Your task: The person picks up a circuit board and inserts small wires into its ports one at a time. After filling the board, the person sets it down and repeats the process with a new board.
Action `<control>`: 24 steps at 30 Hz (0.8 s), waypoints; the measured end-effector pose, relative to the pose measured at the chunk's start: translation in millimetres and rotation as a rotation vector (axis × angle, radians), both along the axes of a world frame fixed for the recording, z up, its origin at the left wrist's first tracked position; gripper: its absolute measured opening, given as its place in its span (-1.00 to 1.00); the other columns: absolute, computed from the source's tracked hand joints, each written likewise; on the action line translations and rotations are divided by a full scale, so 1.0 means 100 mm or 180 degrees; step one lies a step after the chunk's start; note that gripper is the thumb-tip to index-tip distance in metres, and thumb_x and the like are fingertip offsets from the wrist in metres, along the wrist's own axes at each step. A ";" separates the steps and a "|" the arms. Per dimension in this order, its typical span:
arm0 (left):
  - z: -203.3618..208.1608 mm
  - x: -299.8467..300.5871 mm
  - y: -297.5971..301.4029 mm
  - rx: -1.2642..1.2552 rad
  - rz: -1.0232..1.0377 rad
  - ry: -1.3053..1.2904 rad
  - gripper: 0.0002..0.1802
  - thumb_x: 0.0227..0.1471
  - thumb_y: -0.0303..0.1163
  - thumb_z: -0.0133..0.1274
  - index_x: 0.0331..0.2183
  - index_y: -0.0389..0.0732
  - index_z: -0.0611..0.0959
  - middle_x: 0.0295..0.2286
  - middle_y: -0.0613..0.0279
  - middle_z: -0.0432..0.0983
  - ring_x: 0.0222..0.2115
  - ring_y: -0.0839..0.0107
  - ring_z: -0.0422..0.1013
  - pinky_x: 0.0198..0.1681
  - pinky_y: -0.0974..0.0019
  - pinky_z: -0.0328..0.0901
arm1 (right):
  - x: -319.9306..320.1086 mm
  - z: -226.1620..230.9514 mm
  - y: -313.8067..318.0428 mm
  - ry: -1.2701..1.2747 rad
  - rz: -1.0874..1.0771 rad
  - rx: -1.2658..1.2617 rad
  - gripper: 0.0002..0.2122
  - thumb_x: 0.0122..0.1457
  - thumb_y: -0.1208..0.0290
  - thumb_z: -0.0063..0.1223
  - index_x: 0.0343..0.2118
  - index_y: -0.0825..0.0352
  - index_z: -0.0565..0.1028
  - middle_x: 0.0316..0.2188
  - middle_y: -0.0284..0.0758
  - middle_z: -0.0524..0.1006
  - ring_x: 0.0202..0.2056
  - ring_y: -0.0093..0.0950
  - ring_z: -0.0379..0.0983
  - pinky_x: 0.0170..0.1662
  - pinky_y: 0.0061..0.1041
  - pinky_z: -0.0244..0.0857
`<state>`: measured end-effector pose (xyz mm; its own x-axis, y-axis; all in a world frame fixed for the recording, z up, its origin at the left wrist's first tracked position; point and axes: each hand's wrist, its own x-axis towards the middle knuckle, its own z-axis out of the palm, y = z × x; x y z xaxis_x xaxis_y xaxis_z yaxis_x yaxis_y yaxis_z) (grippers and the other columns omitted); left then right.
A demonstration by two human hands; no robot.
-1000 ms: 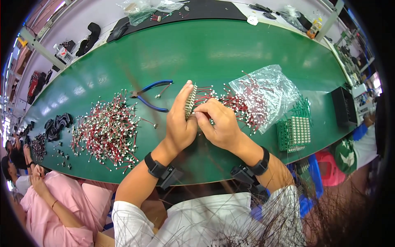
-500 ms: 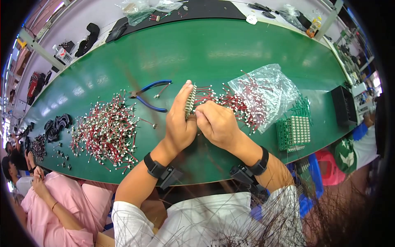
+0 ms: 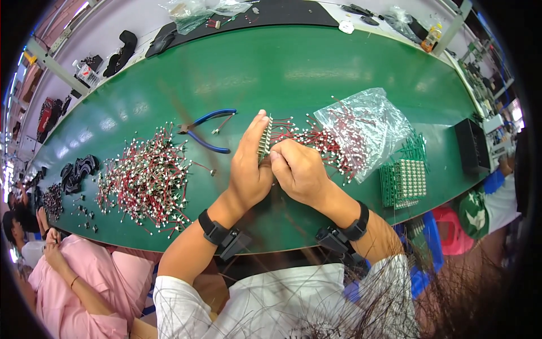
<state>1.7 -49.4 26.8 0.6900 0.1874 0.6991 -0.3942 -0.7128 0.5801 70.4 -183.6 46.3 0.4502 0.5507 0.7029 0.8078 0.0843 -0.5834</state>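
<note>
My left hand point(image 3: 248, 164) grips a narrow circuit board strip point(image 3: 265, 138) on edge, its row of pale connectors facing right. Against the strip's lower part my right hand point(image 3: 300, 171) is closed, fingers curled; what it pinches is hidden. Red wires with white plugs point(image 3: 282, 125) stick out to the right beyond the strip, some seemingly joined to it. Farther right, more red wire leads point(image 3: 324, 141) spill from a clear plastic bag point(image 3: 372, 127). Blue-handled pliers point(image 3: 208, 144) lie left of my left hand, with one loose wire lead between the handles.
A big heap of red wire leads point(image 3: 144, 183) covers the left of the green table point(image 3: 243, 68). Stacked green circuit boards point(image 3: 403, 183) stand at right, near a black box point(image 3: 471, 146). Black parts point(image 3: 79, 174) lie far left. A co-worker in pink point(image 3: 79, 282) sits at lower left.
The strip and my left fingertips have shifted slightly to the right. My right hand stays nearly in place beside the strip, still curled.
</note>
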 end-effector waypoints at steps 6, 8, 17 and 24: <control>0.01 0.00 0.00 0.0179 0.0015 -0.0080 -0.36 0.03 -0.68 0.00 0.18 -0.33 0.34 0.19 -0.25 0.27 0.20 -0.08 0.27 0.23 0.11 0.21 | -0.01 -0.01 0.00 -0.0200 -0.0043 0.0031 -0.98 0.14 0.64 0.04 -0.41 0.44 0.45 -0.57 -0.19 0.46 -0.57 -0.22 0.47 -0.52 -0.32 0.33; 0.01 0.00 0.00 0.0207 -0.0024 -0.0105 -0.39 0.04 -0.68 0.00 0.17 -0.34 0.35 0.19 -0.26 0.26 0.21 -0.09 0.26 0.23 0.10 0.20 | -0.02 -0.01 0.00 -0.0241 -0.0068 -0.0018 -0.98 0.13 0.65 0.04 -0.40 0.44 0.45 -0.56 -0.18 0.46 -0.56 -0.22 0.47 -0.52 -0.31 0.33; 0.07 -0.01 -0.02 0.0117 -0.0010 -0.0065 -0.37 0.01 -0.67 0.02 0.16 -0.33 0.35 0.19 -0.26 0.26 0.20 -0.10 0.27 0.21 0.10 0.22 | -0.04 0.02 0.01 -0.0045 0.0013 0.0068 -0.95 0.11 0.64 0.06 -0.35 0.45 0.46 -0.54 -0.21 0.46 -0.58 -0.30 0.46 -0.53 -0.37 0.32; 0.03 0.00 0.01 0.0276 -0.0004 -0.0162 -0.37 0.00 -0.68 0.02 0.16 -0.33 0.34 0.18 -0.28 0.26 0.19 -0.12 0.28 0.20 0.10 0.24 | -0.03 0.02 -0.02 0.0144 0.0029 0.0022 -0.96 0.14 0.60 0.08 -0.37 0.44 0.47 -0.54 -0.21 0.49 -0.58 -0.33 0.46 -0.51 -0.39 0.33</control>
<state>1.3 -48.7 30.0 0.6533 0.1238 0.7469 -0.4225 -0.7590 0.4954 67.5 -185.8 48.7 0.4766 0.5501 0.6857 0.7798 0.0956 -0.6186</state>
